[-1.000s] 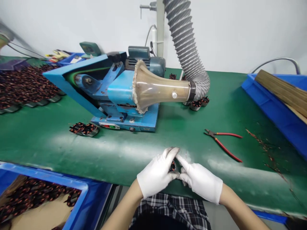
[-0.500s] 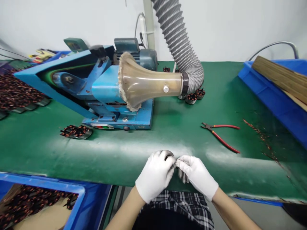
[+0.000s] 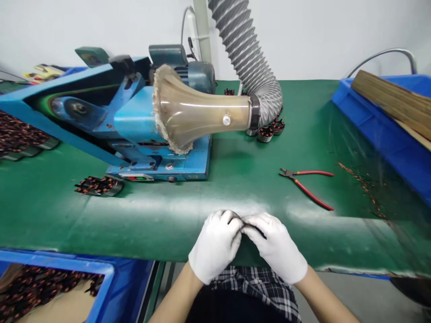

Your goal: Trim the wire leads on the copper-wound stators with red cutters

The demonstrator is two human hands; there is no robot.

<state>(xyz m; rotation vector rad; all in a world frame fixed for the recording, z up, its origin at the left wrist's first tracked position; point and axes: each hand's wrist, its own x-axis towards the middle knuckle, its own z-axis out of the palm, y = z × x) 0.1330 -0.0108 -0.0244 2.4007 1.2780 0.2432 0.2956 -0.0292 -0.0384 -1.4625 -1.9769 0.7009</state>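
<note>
Both my hands wear white gloves and meet at the near edge of the green bench. My left hand is curled closed around a small dark part, of which only a sliver shows between the fingers. My right hand pinches the same part from the right, fingertips pressed against those of the left. The part looks like one of the small copper-wound coils lying about the bench, but most of it is hidden.
A blue belt machine with a tan suction funnel and grey ribbed hose stands behind. Red-handled cutters lie to the right. Wound coils lie left, more in blue bins. Another blue bin holds brown strips.
My fingers have closed more tightly over the small part, and the hands have shifted slightly. The view has drifted, so the bench things appear further left and higher.
</note>
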